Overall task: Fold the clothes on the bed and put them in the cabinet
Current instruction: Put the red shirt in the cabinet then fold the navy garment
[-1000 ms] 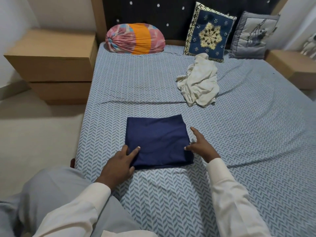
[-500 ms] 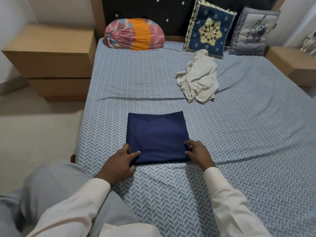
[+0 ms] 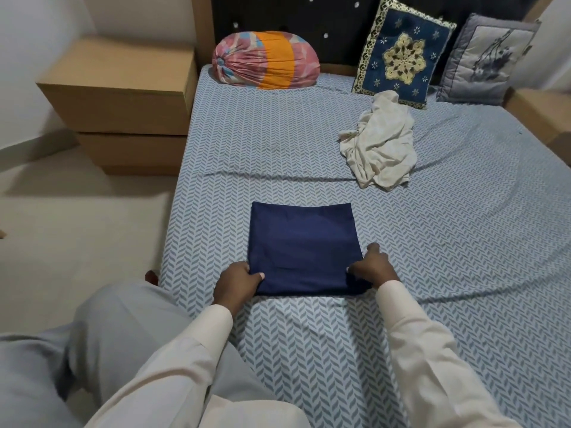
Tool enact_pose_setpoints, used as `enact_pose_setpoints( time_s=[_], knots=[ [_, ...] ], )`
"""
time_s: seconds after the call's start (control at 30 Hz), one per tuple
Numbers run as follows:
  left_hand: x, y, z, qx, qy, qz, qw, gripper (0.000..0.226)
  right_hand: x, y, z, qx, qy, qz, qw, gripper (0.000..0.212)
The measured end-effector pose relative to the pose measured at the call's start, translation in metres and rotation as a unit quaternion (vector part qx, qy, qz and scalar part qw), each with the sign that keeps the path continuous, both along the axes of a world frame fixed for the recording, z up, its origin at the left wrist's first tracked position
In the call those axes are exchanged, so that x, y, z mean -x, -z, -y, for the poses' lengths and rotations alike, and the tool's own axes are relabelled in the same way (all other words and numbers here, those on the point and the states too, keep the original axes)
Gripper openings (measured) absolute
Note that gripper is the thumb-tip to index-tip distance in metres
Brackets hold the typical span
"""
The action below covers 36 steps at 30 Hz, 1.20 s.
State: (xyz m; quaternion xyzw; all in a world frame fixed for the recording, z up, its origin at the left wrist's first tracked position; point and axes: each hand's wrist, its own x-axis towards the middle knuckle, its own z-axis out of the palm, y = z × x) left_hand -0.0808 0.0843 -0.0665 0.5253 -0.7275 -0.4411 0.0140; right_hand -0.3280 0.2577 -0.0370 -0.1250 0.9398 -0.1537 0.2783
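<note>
1. A blue cloth [image 3: 302, 248] lies flat on the bed [image 3: 463, 288]. It is folded into a neat square, close to the person's side of the bed.
2. The left hand [image 3: 236, 281] holds the blue cloth by its corner at 7 o'clock. The thumb lies on top, and the hand curls round the edge.
3. The right hand [image 3: 375, 268] pinches the corner at 5 o'clock. Its thumb presses on the cloth, and one finger sticks up a bit.
4. Both arms wear pale long sleeves [image 3: 417, 350].
5. A white cloth [image 3: 380, 149] lies in a crumpled heap at 1 o'clock from the blue cloth, well apart from it.
6. At 12 o'clock, at the head of the bed, sits a round pink and orange pillow [image 3: 265, 60]. A blue cushion [image 3: 401, 54] leans at 1 o'clock, with a grey cushion [image 3: 488, 60] just beside it.
7. Wood drawers [image 3: 123, 97] stand on the floor [image 3: 77, 236] at 10 o'clock, right beside the bed.
</note>
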Motion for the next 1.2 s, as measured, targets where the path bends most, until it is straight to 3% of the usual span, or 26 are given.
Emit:
enact_pose_setpoints(
  time_s=[0.13, 0.23, 0.27, 0.33, 0.4, 0.47, 0.53, 0.67, 0.77, 0.83, 0.97, 1.1, 1.2],
  knots=[
    [-0.008, -0.005, 0.024, -0.053, -0.057, -0.084, 0.993, 0.023, -0.014, -0.010, 0.003, 0.081, 0.075, 0.170, 0.979, 0.080],
    [-0.022, -0.022, 0.071, -0.005, -0.118, -0.089, 0.989, 0.022, -0.037, -0.015, 0.005, 0.111, 0.039, 0.310, 0.943, 0.035],
    [-0.028, -0.027, 0.085, 0.024, -0.129, -0.082, 0.988, 0.018, -0.043, -0.018, 0.005, 0.110, 0.031, 0.322, 0.940, 0.028],
    [-0.038, -0.038, 0.103, 0.097, -0.147, -0.041, 0.984, 0.009, -0.037, -0.009, 0.009, 0.105, 0.016, 0.237, 0.966, 0.030],
    [-0.041, -0.043, 0.103, 0.173, -0.143, 0.016, 0.974, 0.017, -0.030, -0.001, 0.015, 0.149, -0.041, 0.083, 0.984, 0.028],
    [-0.035, -0.047, 0.084, 0.208, -0.092, 0.004, 0.974, 0.030, -0.028, 0.001, 0.024, 0.216, -0.159, -0.010, 0.963, 0.019],
    [-0.024, -0.044, 0.049, 0.196, 0.011, -0.044, 0.980, 0.039, -0.023, 0.005, 0.031, 0.240, -0.271, -0.045, 0.931, 0.024],
    [0.004, -0.037, -0.035, 0.190, 0.219, -0.022, 0.957, 0.058, 0.020, 0.019, 0.033, 0.178, -0.324, -0.184, 0.911, 0.049],
    [0.016, -0.029, -0.075, 0.249, 0.327, 0.089, 0.907, 0.070, 0.041, 0.020, 0.032, 0.090, -0.354, -0.165, 0.916, 0.061],
    [0.021, -0.026, -0.086, 0.275, 0.343, 0.145, 0.886, 0.070, 0.045, 0.017, 0.036, 0.072, -0.380, -0.148, 0.910, 0.066],
    [0.031, -0.028, -0.105, 0.300, 0.342, 0.216, 0.864, 0.039, 0.048, 0.016, 0.041, 0.081, -0.394, -0.158, 0.902, 0.055],
    [0.037, -0.032, -0.113, 0.331, 0.358, 0.235, 0.841, 0.024, 0.050, 0.016, 0.048, 0.109, -0.396, -0.158, 0.898, 0.050],
    [0.034, -0.032, -0.109, 0.329, 0.346, 0.199, 0.856, 0.035, 0.053, 0.015, 0.052, 0.128, -0.394, -0.136, 0.900, 0.041]
  ],
)
